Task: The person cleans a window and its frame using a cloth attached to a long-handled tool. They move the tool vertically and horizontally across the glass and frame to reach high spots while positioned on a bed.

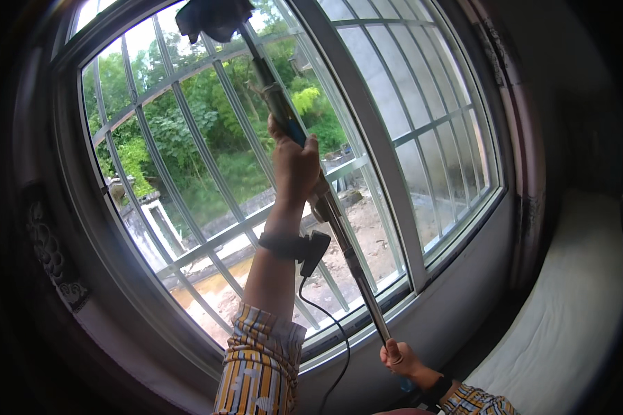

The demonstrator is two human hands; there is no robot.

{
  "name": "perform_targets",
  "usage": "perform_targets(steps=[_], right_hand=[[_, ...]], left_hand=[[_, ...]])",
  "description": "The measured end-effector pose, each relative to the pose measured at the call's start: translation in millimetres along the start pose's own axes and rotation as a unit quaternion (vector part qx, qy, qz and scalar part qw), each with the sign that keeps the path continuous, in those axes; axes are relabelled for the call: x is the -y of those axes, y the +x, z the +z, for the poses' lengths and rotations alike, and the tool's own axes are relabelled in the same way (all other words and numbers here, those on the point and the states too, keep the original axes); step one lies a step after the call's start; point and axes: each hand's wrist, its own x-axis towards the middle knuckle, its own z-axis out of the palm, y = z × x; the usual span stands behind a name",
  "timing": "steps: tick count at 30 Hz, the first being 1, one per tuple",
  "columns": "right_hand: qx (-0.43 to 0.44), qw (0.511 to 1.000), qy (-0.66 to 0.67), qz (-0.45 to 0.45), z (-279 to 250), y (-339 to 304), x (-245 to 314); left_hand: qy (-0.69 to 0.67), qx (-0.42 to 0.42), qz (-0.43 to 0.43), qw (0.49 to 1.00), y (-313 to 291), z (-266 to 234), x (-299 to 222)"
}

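Note:
A long metal-handled mop (363, 290) slants across the window, its dark cloth head (216, 17) at the top by the upper part of the glass. My left hand (296, 166) is wrapped round the upper handle, near a blue section. Lower down and to the right, my right hand (401, 358) grips the handle close to its bottom end. Behind the mop stands the sliding window (358, 90) with a metal frame. Whether the cloth touches the glass, I cannot tell.
Metal security bars (235, 114) run outside the panes. A pale padded surface (554, 325) lies at the lower right. Dark patterned curtains (48, 256) flank the window. From a black device (314, 254) strapped to my left wrist hangs a cable (336, 321).

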Motion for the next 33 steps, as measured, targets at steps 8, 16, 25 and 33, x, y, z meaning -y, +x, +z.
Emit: perform_targets(steps=[8, 16, 25, 33], right_hand=[[0.047, 0.979, 0.174, 0.091, 11, -37, -73], [0.053, 0.980, 0.157, 0.111, 1, -58, -76], [0.102, 0.985, 0.122, 0.060, 25, -1, 2], [0.115, 0.992, -0.024, 0.047, 1, 10, 11]], left_hand=[[-0.016, 0.135, -0.040, 0.990, -69, 45, 2], [0.029, 0.152, -0.024, 0.988, -88, 44, -9], [0.045, 0.108, -0.026, 0.993, 2, -5, -12], [-0.095, -0.008, -0.032, 0.995, -9, -70, 20]])
